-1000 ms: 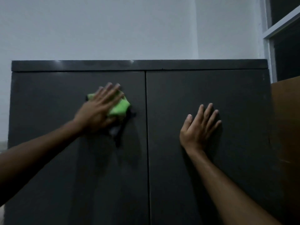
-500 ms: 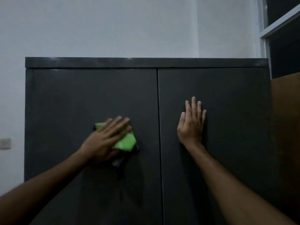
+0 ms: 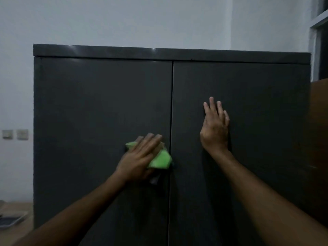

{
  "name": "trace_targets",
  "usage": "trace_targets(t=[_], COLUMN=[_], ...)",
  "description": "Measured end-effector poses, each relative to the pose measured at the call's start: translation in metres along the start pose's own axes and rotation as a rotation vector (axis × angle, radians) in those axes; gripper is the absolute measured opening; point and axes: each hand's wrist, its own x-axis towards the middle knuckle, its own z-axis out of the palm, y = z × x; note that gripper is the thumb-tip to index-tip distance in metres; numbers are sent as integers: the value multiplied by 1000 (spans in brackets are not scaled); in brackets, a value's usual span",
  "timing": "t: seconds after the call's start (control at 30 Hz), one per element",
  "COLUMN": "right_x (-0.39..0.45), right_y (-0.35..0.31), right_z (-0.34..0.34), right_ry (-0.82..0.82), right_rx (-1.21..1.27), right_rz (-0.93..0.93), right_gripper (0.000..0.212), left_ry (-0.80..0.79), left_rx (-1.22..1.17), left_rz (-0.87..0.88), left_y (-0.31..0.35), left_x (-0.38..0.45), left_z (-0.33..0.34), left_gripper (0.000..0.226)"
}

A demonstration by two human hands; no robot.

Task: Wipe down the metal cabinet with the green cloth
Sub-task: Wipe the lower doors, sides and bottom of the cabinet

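A dark grey metal cabinet (image 3: 92,96) with two closed doors fills the view. My left hand (image 3: 140,157) lies flat with straight fingers on a folded green cloth (image 3: 160,160), pressing it against the left door right beside the centre seam. Part of the cloth is hidden under the palm. My right hand (image 3: 214,128) rests flat on the right door, fingers straight and pointing up, holding nothing.
A white wall rises behind the cabinet, with two wall switches (image 3: 15,134) to the left. A low wooden surface with a dark flat object (image 3: 10,221) sits at the lower left. A brown panel (image 3: 319,139) adjoins the cabinet's right side, below a window frame (image 3: 317,23).
My left hand has slid the green cloth down the left door and rightward to the centre seam. My right hand stays flat on the right door. The camera view has shifted.
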Motion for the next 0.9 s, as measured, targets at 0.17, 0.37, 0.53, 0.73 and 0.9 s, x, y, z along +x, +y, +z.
trace_targets(t=[0.17, 0.37, 0.53, 0.73, 0.9], right_x=[-5, -6, -7, -3, 9], right_y=[-8, -6, -4, -23, -118], right_z=[9, 20, 27, 25, 41], right_ry=[-21, 14, 53, 90, 60], right_rx=[-22, -60, -66, -42, 68], right_rz=[15, 10, -14, 16, -528], right_gripper=[56, 58, 58, 54, 40], left_ry=[222, 286, -30, 11, 218], left_rx=[-117, -96, 56, -43, -128], left_rz=[-824, -720, -168, -700, -955], left_y=[-98, -38, -28, -146, -199], left_x=[19, 117, -24, -85, 1], left_z=[-57, -51, -15, -75, -103], left_gripper=[78, 86, 77, 79, 88])
